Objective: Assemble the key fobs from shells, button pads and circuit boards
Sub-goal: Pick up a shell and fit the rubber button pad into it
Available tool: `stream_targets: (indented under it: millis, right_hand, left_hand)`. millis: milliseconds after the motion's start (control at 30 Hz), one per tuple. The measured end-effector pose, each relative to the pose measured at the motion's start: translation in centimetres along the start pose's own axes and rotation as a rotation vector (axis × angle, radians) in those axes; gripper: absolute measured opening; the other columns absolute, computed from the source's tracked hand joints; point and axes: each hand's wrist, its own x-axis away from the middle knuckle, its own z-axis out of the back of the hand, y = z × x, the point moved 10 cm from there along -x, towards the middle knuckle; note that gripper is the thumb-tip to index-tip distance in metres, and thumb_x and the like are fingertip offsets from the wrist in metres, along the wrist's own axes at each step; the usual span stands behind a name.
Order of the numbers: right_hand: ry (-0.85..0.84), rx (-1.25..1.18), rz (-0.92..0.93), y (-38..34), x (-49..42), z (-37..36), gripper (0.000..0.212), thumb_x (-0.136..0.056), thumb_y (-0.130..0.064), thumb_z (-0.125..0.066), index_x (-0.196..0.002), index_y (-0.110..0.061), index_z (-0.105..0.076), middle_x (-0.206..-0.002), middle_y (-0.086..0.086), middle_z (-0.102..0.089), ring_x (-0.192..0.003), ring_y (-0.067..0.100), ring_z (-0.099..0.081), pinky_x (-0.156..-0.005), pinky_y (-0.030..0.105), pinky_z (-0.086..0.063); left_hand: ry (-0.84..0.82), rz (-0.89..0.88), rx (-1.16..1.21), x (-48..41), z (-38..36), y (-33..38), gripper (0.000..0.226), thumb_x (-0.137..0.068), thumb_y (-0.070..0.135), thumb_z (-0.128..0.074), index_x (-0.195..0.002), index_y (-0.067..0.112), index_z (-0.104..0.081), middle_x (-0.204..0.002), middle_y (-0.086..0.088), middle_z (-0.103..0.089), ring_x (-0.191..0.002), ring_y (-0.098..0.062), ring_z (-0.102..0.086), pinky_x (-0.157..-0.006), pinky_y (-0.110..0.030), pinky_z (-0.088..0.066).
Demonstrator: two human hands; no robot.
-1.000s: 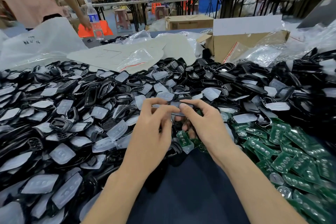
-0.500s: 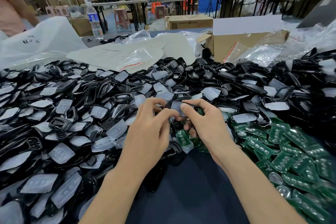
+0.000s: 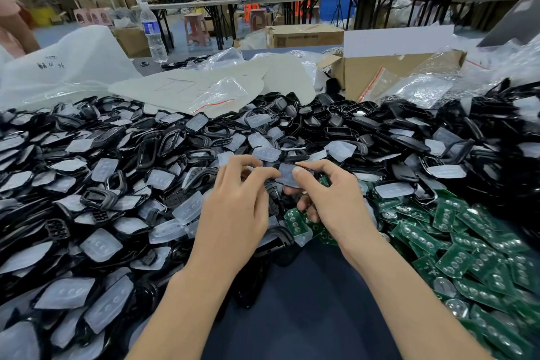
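Observation:
A translucent button pad (image 3: pixel 287 175) sits over a black shell (image 3: pixel 274 193), held between both hands above the heap. My left hand (image 3: pixel 236 207) pinches the pad's left edge with thumb and forefinger. My right hand (image 3: pixel 333 202) grips the pad and shell from the right, thumb on top, fingers curled beneath. The shell is mostly hidden by the hands. Black shells and clear pads (image 3: pixel 102 245) lie heaped to the left and beyond. Green circuit boards (image 3: pixel 455 257) are piled to the right.
A cardboard box (image 3: pixel 380 73) and clear plastic bags (image 3: pixel 420 90) stand at the back right. A water bottle (image 3: pixel 152 32) stands at the back left beside a white bag (image 3: pixel 67 67). Dark table surface (image 3: pixel 306 301) shows between my forearms. A person's sleeve (image 3: pixel 11 23) is at far left.
My hands stay in place, fingers shifting slightly on the pad and shell. The person at the back left has moved out towards the left edge.

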Motion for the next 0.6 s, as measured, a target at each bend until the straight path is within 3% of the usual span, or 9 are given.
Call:
stream_targets:
  millis: [100, 233, 367, 533, 600]
  right_hand:
    - [-0.016, -0.033, -0.004, 0.1, 0.0, -0.1, 0.008, -0.097, -0.023, -0.066, -0.104, -0.019, -0.069, -0.075, 0.001, -0.076, -0.049, 0.01, -0.058, -0.041, 0.02, -0.041]
    - [-0.025, -0.108, -0.025, 0.5, -0.2, -0.2, 0.008, -0.096, -0.02, -0.068, -0.101, -0.015, -0.071, -0.066, -0.003, -0.068, -0.048, 0.012, -0.057, -0.04, 0.022, -0.042]
    - [-0.016, -0.201, -0.062, 0.8, -0.6, 0.0, 0.007, -0.095, -0.018, -0.07, -0.098, -0.013, -0.073, -0.068, 0.01, -0.065, -0.047, 0.013, -0.054, -0.039, 0.022, -0.04]
    - [-0.032, -0.211, -0.059, 0.7, -0.5, -0.1, 0.005, -0.093, -0.021, -0.072, -0.094, -0.016, -0.074, -0.072, -0.003, -0.07, -0.046, 0.012, -0.054, -0.039, 0.022, -0.039]
    - [-0.028, -0.207, -0.054, 0.6, -0.4, -0.1, 0.006, -0.093, -0.02, -0.072, -0.096, -0.015, -0.074, -0.074, -0.004, -0.071, -0.045, 0.011, -0.053, -0.038, 0.022, -0.038]
  left_hand:
    - [-0.032, -0.011, 0.064, 0.1, -0.5, 0.4, 0.026, -0.094, 0.006, -0.054, -0.109, 0.02, -0.07, -0.118, -0.002, -0.051, -0.108, -0.021, -0.055, -0.071, -0.039, -0.054]
    - [-0.081, -0.054, 0.113, 0.4, -1.4, 1.4, 0.032, -0.09, 0.002, -0.058, -0.109, 0.025, -0.07, -0.134, -0.004, -0.047, -0.121, -0.024, -0.047, -0.091, -0.04, -0.049]
    - [-0.112, -0.106, 0.128, 0.7, -1.8, 2.4, 0.038, -0.09, 0.006, -0.055, -0.116, 0.029, -0.07, -0.149, -0.005, -0.04, -0.139, -0.021, -0.034, -0.105, -0.045, -0.043]
    - [-0.014, -0.015, 0.197, 0.5, -0.5, 1.4, 0.033, -0.093, 0.008, -0.049, -0.115, 0.026, -0.068, -0.145, -0.002, -0.042, -0.134, -0.015, -0.036, -0.102, -0.037, -0.043]
    - [-0.019, -0.017, 0.147, 0.4, -0.6, 1.3, 0.033, -0.092, 0.005, -0.051, -0.113, 0.023, -0.068, -0.144, -0.005, -0.044, -0.133, -0.02, -0.038, -0.101, -0.04, -0.045]
